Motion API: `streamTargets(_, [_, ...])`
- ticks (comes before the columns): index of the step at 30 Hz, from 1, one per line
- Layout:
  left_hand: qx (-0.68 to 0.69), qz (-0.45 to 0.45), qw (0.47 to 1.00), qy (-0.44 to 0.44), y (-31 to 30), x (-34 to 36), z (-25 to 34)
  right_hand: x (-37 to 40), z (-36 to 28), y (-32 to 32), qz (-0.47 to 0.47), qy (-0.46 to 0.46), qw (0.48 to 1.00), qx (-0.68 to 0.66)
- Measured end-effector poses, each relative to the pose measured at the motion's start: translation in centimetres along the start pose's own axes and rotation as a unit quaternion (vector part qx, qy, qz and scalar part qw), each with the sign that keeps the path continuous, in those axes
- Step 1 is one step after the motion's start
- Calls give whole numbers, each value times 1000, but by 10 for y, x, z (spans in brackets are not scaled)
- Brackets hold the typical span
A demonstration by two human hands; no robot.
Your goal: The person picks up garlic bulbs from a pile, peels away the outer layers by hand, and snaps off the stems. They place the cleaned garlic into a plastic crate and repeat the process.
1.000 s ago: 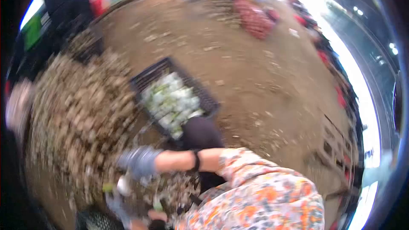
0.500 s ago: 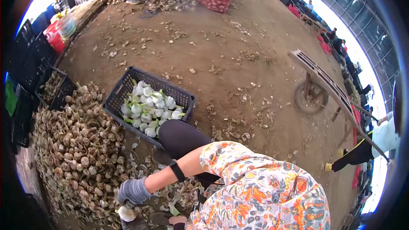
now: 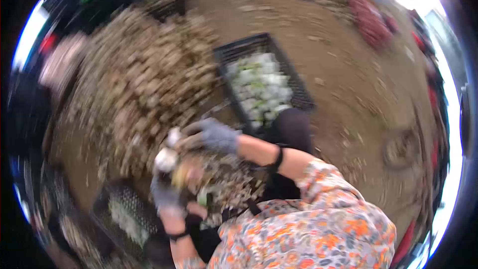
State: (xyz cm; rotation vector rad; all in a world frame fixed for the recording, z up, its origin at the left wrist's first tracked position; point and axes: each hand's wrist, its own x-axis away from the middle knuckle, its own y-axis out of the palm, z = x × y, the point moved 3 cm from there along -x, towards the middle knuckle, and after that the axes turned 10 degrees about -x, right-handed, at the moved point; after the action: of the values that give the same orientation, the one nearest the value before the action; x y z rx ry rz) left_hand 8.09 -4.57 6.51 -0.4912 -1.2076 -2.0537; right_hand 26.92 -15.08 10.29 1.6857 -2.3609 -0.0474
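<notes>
Motion blurs the whole head view. My right hand (image 3: 211, 134), in a grey glove, is closed with its fingertips at a small white garlic bulb (image 3: 174, 138). Just below it my left hand (image 3: 167, 192), gloved too, is closed around a larger white garlic bulb (image 3: 166, 161); its fingers are smeared. A yellow-orange blur (image 3: 186, 173) lies beside the left hand, and I cannot make out what it is. Beyond both hands spreads a large heap of brownish, untrimmed garlic (image 3: 149, 79). Peeled skins and scraps (image 3: 236, 182) cover the ground between my hands and my body.
A black plastic crate (image 3: 298, 94) of white garlic stands by my knee. Another black crate (image 3: 105, 199) with white bulbs sits at lower left. Farther off are a red mesh sack (image 3: 368, 20), a blurred wheelbarrow wheel (image 3: 401, 149) and a dark crate (image 3: 167, 7) behind the heap.
My view has swung toward the heap, so the crate of white garlic appears farther right and a second crate shows. Both hands are now in sight, with two white bulbs between them.
</notes>
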Motion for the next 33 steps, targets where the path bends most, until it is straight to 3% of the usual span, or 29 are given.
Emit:
streamTargets(1, [0, 31, 999, 36, -18, -12, -2, -7, 18, 4, -27, -59, 985, 161])
streamTargets(2, [-1, 61, 996, 72, -20, -17, 1, -5, 33, 14, -63, 76, 940, 326])
streamTargets(3, [47, 79, 995, 49, -23, -15, 1, 5, 45, 23, -29, 42, 882, 468])
streamTargets(4, [95, 100, 990, 28, -9, -7, 7, 3, 51, 26, -56, 50, 870, 487])
streamTargets(5, [84, 142, 984, 61, -8, -7, 8, -2, 55, 27, -72, 62, 855, 509])
streamTargets(7, [37, 122, 987, 96, -10, -6, 5, -7, 31, 24, -29, 58, 885, 460])
streamTargets(8, [45, 127, 987, 88, -14, -10, 3, -9, 20, 28, -23, 123, 975, 186])
streamTargets(9, [49, 129, 987, 79, -16, -12, 0, -12, 25, 30, -28, 126, 973, 189])
streamTargets(10, [52, 131, 987, 77, -19, -10, -5, -16, 31, 34, -9, 57, 992, 110])
streamTargets(11, [8, 161, 981, 106, -12, 0, -3, -17, 33, 39, 13, -14, 999, 29])
streamTargets(12, [-38, 184, 973, 133, -6, 4, -4, -13, 12, 62, -6, 5, 998, -65])
streamTargets(13, [-25, 185, 975, 121, -13, -4, -11, -13, 32, 69, -27, -21, 976, -217])
streamTargets(16, [-156, 146, 963, 165, -16, -6, -23, -26, 97, 58, 16, 76, 994, -81])
streamTargets(17, [-162, 164, 961, 150, -14, -4, -24, -23, 109, 53, 51, 135, 974, -176])
streamTargets(18, [-122, 175, 972, 96, -7, -2, -29, -18, 119, 30, 88, 159, 916, -359])
streamTargets(19, [-78, 203, 975, 52, -10, 3, -31, -18, 130, 16, 101, 178, 822, -531])
streamTargets(20, [-51, 221, 974, 9, -18, 1, -33, -10, 109, 0, 183, 113, 836, -506])
streamTargets(21, [-47, 225, 973, 6, -17, 3, -33, -4, 93, -10, 260, 32, 770, -581])
streamTargets(22, [-45, 218, 975, 24, -14, 5, -29, 1, 106, -37, 277, -41, 709, -647])
streamTargets(24, [-26, 223, 973, 59, -27, 4, -31, 21, 123, -81, 354, -163, 814, -430])
streamTargets(25, [9, 235, 969, 76, -12, 13, -22, 25, 129, -91, 148, -211, 685, -682])
streamTargets(26, [8, 217, 973, 76, -18, 11, -20, 27, 126, -86, 254, -189, 634, -706])
streamTargets(29, [61, 196, 977, 62, -25, 9, -17, -13, 146, -71, 181, -69, 737, -648])
streamTargets(31, [91, 200, 972, 88, -23, 7, -17, -51, 155, -42, 317, 53, 830, -456])
streamTargets(32, [73, 207, 972, 81, -25, 7, -16, -77, 174, -35, 316, 122, 879, -337])
streamTargets(33, [86, 190, 973, 97, -28, 4, -18, -101, 190, -29, 307, 149, 930, -137])
